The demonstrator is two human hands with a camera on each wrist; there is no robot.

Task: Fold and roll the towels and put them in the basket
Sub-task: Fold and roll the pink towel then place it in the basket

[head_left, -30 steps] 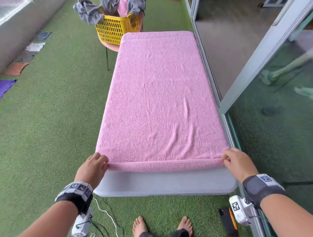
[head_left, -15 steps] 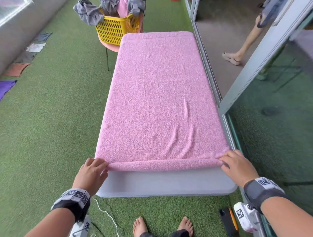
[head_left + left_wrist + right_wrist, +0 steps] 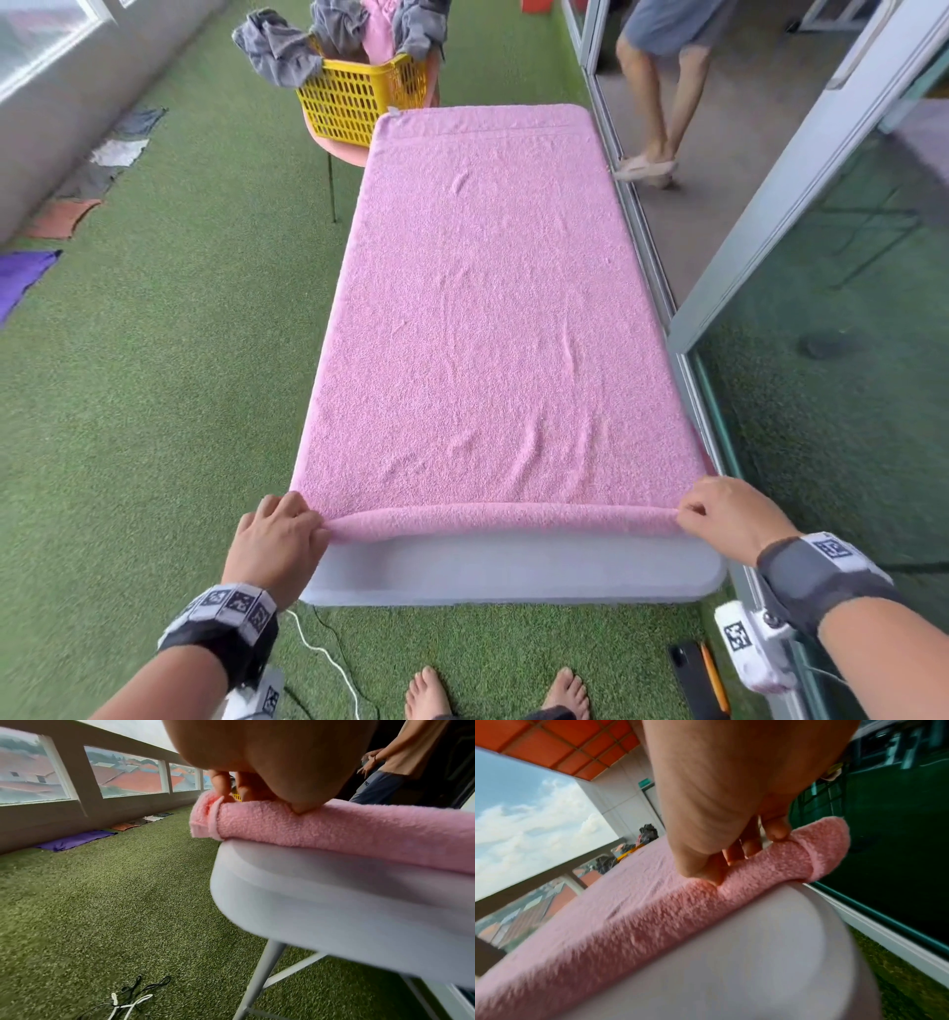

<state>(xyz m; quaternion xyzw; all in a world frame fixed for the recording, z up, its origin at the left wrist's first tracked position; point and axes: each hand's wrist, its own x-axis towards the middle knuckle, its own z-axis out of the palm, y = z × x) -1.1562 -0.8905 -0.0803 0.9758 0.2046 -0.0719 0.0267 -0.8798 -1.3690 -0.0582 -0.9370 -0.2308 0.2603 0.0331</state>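
Pink towel point(image 3: 493, 308) is lying flat along tabletop point(image 3: 513, 575); its near rolled edge is being pinched by both grips, left hand point(image 3: 277, 539) and right hand point(image 3: 729, 514).

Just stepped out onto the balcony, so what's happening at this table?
A person is rolling a pink towel spread along a white folding table. The left hand and right hand each grip one end of the roll at the near edge. The yellow basket of towels waits at the far end.

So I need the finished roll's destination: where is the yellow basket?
Head view: the yellow basket sits past the table's far left corner, on a pink chair.
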